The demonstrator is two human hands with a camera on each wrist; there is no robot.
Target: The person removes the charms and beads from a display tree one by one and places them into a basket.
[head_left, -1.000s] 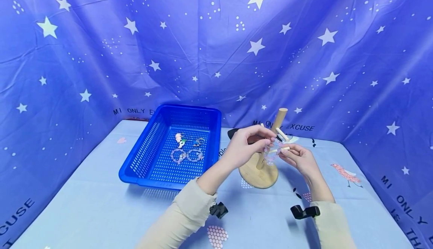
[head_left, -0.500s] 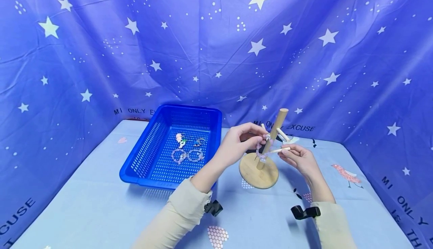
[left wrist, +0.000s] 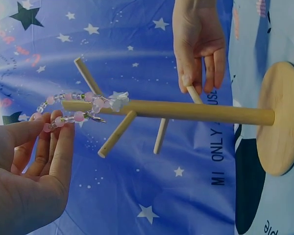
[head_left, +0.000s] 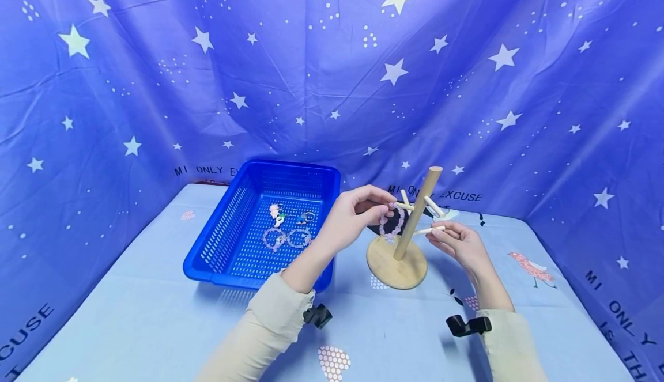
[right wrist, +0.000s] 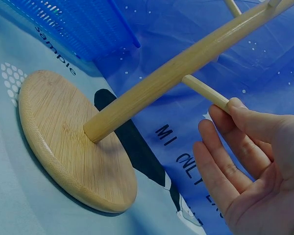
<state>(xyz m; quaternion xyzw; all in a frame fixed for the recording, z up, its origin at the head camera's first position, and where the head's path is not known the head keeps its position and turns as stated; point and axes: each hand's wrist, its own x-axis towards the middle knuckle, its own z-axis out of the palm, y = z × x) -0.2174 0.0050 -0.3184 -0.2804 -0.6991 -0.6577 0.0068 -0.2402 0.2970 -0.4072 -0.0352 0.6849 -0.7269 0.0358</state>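
Note:
My left hand (head_left: 342, 220) pinches a bracelet (left wrist: 78, 117) of pink and clear beads with a pale flower charm. In the head view the bracelet hangs below the fingertips, beside the left pegs of a wooden stand (head_left: 420, 212). From the left wrist, its loop overlaps the top of the post. My right hand (head_left: 464, 249) pinches the end of a lower peg (right wrist: 206, 92) between thumb and forefinger, the other fingers loosely bent. The stand rises from a round wooden base (right wrist: 63, 142), and its several pegs carry no bracelets.
To the left stands a blue perforated basket (head_left: 218, 277). Inside lie two beaded bracelets (head_left: 299, 238) and small charms, one a pink-and-green piece (head_left: 276, 215). A light blue printed cloth (head_left: 384, 336) covers the table; a starry blue curtain (head_left: 311, 71) hangs behind.
My left hand has drawn the bracelet leftward, from beside the right-hand peg past the post to its left side. My right hand keeps its pinch on the peg, and the stand stays put.

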